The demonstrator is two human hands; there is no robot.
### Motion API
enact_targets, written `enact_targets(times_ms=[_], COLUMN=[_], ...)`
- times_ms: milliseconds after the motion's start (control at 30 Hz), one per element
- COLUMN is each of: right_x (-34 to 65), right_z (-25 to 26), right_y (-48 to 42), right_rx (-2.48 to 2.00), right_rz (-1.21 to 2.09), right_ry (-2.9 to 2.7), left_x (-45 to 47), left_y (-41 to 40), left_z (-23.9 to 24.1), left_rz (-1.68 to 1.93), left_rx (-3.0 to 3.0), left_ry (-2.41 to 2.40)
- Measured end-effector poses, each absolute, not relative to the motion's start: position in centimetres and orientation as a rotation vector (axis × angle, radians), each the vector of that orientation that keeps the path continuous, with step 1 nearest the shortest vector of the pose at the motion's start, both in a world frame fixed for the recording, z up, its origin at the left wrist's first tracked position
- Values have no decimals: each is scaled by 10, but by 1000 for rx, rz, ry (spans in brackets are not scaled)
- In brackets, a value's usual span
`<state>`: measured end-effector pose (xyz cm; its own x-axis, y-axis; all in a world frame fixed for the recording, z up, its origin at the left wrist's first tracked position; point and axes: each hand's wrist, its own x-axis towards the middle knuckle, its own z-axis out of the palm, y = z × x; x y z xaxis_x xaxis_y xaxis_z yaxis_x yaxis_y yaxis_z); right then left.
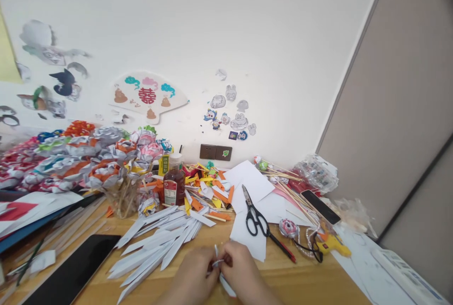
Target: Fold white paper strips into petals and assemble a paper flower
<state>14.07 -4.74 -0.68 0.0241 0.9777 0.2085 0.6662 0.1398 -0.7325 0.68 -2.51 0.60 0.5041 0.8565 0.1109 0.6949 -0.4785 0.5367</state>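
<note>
My left hand (201,269) and my right hand (236,263) meet at the front middle of the wooden table, fingers pinched together. Between them they grip a white paper strip (227,286), whose lower end sticks out below the fingers. A small bit of it rises above the fingertips; how it is folded there is mostly hidden. Left of my hands lies a fan of folded white paper strips (159,248). Black-handled scissors (252,213) rest on white paper sheets (247,187) just beyond my right hand.
Paper flowers (106,173) crowd the left back. Orange and yellow paper pieces (208,192) lie beside a brown bottle (174,182). A black tablet (74,267) lies front left. At right are a red-and-black pen (282,247), a yellow glue gun (332,245) and a phone (321,206).
</note>
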Motion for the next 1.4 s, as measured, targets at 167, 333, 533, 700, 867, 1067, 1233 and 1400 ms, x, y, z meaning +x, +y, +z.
enact_targets(times_ms=[167,333,533,700,867,1067,1233,1400], right_x=[138,138,143,150,154,148,141,149], right_z=[-3,-2,-16,-22,-31,-20,-5,-3], right_y=[-49,-48,-43,-36,-28,-36,-43,-44], right_rx=[-1567,-1575,-1565,-1422,-1356,-1569,-1611,-1602], right_rz=[419,402,664,926,1086,669,354,487], right_ry=[-1816,-1821,-1652,-1563,-1533,-1848,-2155,-2019], left_x=[7,7,8,11,12,13,13,12], left_y=[-18,-16,-18,-20,-21,-27,-30,-26], left_z=[5,1,-5,-5,-8,2,9,-7], left_rz=[526,559,549,509,468,419,324,484], left_rx=[2180,2166,2222,2210,2228,2358,2460,2569], left_ry=[1261,1232,1344,1415,1475,1533,1516,1430])
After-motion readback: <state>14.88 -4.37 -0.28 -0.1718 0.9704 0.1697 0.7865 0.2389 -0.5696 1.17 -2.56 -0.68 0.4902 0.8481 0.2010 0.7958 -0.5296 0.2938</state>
